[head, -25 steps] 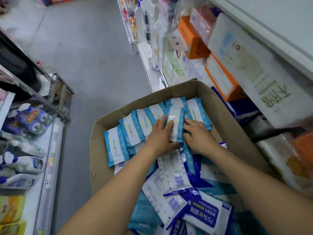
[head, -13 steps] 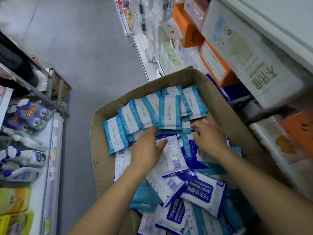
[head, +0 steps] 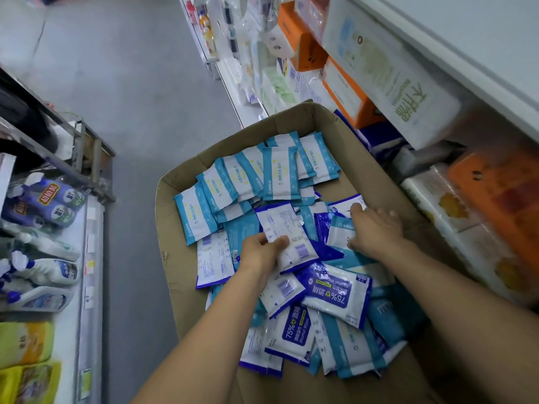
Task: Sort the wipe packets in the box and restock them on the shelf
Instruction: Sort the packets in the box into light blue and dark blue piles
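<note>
Both my hands are down in the cardboard box (head: 186, 287), working through the wipe packets.

My left hand (head: 259, 252) pinches a white packet with dark blue edges (head: 287, 228), thumb on top, lifting its near end off the loose pile in the middle of the box. My right hand (head: 376, 228) lies with fingers spread over a light blue packet (head: 339, 233) near the right wall; I cannot tell whether it is grasping it. A neat overlapping row of light blue packets (head: 248, 176) stands along the far end. The shelf (head: 408, 83) of boxed goods runs just beside the box on the right.
</note>
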Demonstrator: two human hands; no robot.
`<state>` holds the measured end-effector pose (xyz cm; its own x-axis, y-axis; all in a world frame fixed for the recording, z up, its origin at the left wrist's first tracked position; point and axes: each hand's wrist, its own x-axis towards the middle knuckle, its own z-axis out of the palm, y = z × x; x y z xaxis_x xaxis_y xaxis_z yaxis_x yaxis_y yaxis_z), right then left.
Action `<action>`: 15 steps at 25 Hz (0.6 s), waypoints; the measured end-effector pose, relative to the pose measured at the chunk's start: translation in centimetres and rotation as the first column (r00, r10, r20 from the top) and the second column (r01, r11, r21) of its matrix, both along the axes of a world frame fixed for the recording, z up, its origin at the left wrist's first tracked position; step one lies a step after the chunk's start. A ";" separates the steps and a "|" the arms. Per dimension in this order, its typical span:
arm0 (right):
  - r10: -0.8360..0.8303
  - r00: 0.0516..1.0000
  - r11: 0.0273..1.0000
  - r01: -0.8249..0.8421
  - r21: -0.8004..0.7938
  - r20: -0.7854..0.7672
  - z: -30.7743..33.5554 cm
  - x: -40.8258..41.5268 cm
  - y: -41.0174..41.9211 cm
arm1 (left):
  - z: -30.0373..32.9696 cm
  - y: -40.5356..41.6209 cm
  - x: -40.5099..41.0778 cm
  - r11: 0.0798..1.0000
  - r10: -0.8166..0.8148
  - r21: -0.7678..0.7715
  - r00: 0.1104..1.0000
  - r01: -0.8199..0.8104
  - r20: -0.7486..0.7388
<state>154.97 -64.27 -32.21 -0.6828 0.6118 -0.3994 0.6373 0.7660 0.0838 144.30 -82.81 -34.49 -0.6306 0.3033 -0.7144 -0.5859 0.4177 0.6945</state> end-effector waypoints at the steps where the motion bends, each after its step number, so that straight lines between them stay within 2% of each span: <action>1: 0.021 1.000 1.000 -0.021 0.017 -0.010 0.1 0.3 -0.2 | 0.5 -0.5 0.4 0.999 0.012 0.044 1.000 -0.011 -0.006; 4: 0.005 0.978 1.000 -0.002 0.015 -0.211 0.8 1.7 -1.0 | 1.9 -2.5 1.4 0.991 0.027 0.134 0.995 -0.014 -0.095; 7: -0.022 0.847 0.998 0.046 0.031 -0.531 1.7 3.0 -2.1 | 3.1 -5.1 2.3 0.987 0.054 0.158 0.982 -0.026 -0.179; 9: -0.043 0.764 0.999 0.022 -0.042 -0.644 1.6 3.2 -2.8 | 3.6 -7.0 3.1 0.981 0.072 0.189 0.983 -0.039 -0.170; 12: -0.155 0.749 0.970 -0.007 -0.242 -0.644 2.1 3.0 -5.1 | 3.9 -9.6 4.9 0.983 0.067 0.181 0.987 -0.041 -0.143; 14: -0.096 0.807 0.983 -0.014 -0.181 -0.583 1.8 3.5 -7.2 | 3.9 -11.1 6.1 0.981 0.076 0.188 0.988 -0.051 -0.132; 15: -0.030 0.870 0.992 -0.034 -0.121 -0.492 1.4 4.1 -8.4 | 3.8 -11.8 6.8 0.979 0.082 0.196 0.989 -0.057 -0.120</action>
